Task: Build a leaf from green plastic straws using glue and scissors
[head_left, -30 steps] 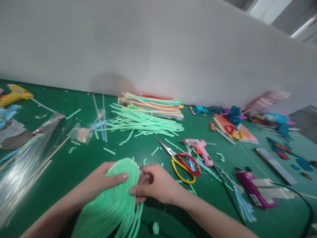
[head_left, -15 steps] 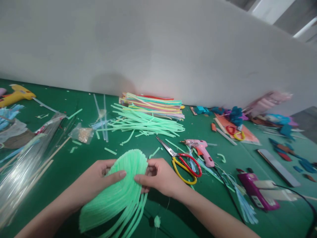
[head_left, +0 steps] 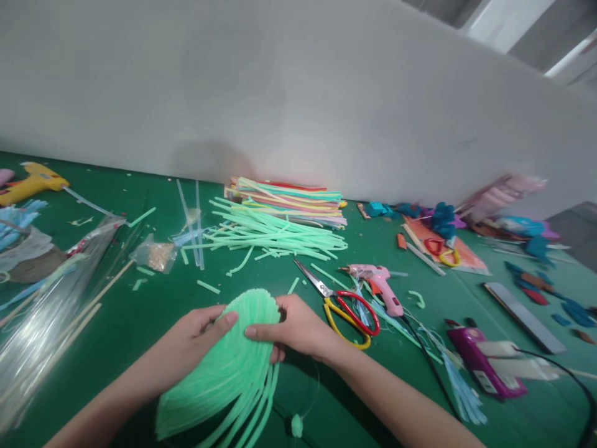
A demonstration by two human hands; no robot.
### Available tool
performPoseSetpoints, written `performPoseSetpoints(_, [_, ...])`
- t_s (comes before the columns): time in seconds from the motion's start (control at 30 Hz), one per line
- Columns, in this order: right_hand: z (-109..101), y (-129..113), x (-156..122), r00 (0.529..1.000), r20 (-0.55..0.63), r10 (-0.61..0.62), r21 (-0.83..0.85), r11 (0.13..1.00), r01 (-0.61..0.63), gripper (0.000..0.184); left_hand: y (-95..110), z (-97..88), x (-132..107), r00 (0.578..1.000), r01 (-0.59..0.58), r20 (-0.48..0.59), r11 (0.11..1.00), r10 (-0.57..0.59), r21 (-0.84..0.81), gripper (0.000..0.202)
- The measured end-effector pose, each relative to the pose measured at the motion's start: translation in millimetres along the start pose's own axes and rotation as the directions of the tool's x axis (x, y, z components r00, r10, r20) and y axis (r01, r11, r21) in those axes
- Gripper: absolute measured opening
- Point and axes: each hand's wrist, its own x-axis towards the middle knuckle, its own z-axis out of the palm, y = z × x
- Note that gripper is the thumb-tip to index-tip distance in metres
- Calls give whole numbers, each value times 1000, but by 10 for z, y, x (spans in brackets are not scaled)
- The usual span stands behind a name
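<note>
Between my two hands is a fan-shaped bundle of mint-green pipe cleaners (head_left: 224,373), rounded at the top, its strands hanging down toward me. My left hand (head_left: 205,333) grips its left edge, thumb lying on the front and fingers behind. From the right side, my right hand (head_left: 289,326) pinches the bundle, thumb pressed on its front and fingertips partly hidden behind. Several strands at the lower right hang loose from the rest. Below my right hand, a small green tuft (head_left: 297,425) on a thin thread shows over the table.
Scissors (head_left: 336,302) with red and yellow handles and a pink glue gun (head_left: 380,283) lie to the right. Behind the bundle is a pile of green pipe cleaners (head_left: 280,233). A purple device (head_left: 485,364) sits far right. Clear plastic wrapping (head_left: 69,298) and a yellow glue gun (head_left: 35,182) lie left.
The bundle and both hands have shifted slightly down and to the right. My right thumb has slid a little left across the front of the strands.
</note>
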Motion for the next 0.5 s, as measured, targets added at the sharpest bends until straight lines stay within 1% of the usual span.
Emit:
performPoseSetpoints(0.13, [70, 40, 33, 997, -75, -20, -36, 999, 17, 50, -28, 11, 23, 1000, -6, -11, 1000, 6, 14, 31])
performPoseSetpoints(0.2, [72, 31, 16, 996, -84, -37, -48, 998, 33, 50, -43, -9, 33, 999, -31, -19, 999, 31, 31, 33])
performPoseSetpoints(0.3, [10, 13, -45, 999, -6, -50, 16, 999, 50, 54, -54, -57, 34, 999, -44, 0, 999, 44, 23, 36])
performPoseSetpoints(0.4, [-77, 25, -119, 997, 75, -19, 109, 994, 11, 55, -43, -97, 11, 999, 29, 27, 996, -27, -86, 39])
performPoseSetpoints(0.5, [-102, 65, -168, 998, 55, 3, 128, 992, -10, 53, -18, -97, -10, 998, 59, 18, 987, -57, -149, 42])
